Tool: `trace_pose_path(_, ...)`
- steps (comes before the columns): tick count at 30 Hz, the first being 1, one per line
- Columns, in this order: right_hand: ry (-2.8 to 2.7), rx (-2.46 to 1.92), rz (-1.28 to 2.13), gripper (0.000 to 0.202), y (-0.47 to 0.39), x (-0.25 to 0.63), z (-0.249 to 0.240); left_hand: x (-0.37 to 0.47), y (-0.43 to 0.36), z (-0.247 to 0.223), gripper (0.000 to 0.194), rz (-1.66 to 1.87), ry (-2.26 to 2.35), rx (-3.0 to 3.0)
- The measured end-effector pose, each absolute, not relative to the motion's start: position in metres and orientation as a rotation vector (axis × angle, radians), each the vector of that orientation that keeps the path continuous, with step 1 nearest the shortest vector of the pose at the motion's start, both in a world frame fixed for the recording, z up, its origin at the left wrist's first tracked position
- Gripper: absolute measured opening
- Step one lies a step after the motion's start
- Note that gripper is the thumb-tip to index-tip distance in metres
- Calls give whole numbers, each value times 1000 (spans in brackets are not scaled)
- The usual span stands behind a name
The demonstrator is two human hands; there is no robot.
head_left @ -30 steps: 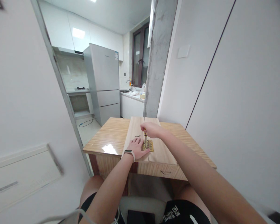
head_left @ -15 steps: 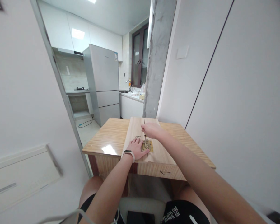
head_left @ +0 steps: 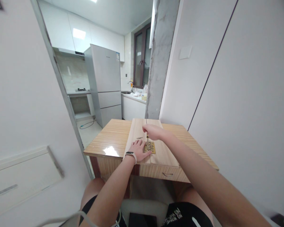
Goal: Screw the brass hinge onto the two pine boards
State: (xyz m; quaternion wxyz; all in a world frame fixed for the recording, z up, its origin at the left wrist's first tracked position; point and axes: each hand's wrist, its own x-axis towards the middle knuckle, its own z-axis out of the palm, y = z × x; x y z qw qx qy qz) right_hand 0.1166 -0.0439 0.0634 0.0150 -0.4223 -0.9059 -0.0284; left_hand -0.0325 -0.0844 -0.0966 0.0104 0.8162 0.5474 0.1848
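My left hand (head_left: 138, 150) lies with spread fingers on the left of two pale wooden boards (head_left: 135, 129), its thumb along the near edge of a brass hinge (head_left: 152, 147). The hinge lies across the seam between the boards. My right hand (head_left: 153, 131) is closed around the handle of a screwdriver (head_left: 147, 137), held upright over the hinge. Its shaft points down at the hinge's left leaf; the exact contact of the tip is too small to tell. Beyond my left fingers, a small cluster of dark bits, perhaps screws (head_left: 139, 138), rests on the left board.
The boards lie on a striped wooden table (head_left: 113, 134) with a drawer handle (head_left: 167, 174) at its front. Behind it stand a grey fridge (head_left: 107, 72) and a sink counter (head_left: 133, 105). A white wall (head_left: 239, 104) closes in on the right.
My right hand has shifted very slightly around the screwdriver handle, showing a bit more of it. My left hand, the boards and the hinge stay in place.
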Motion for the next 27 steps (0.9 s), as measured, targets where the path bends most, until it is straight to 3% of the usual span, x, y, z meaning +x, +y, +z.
trace_pose_path(15, -2826, -1379, -376, 15, -53, 117, 69, -32, -83, -97, 86, 565, 1705, 2536)
trace_pose_path(27, -2828, -1367, -211, 21, -49, 118, 60, -32, -83, -97, 84, 558, 1700, 2534)
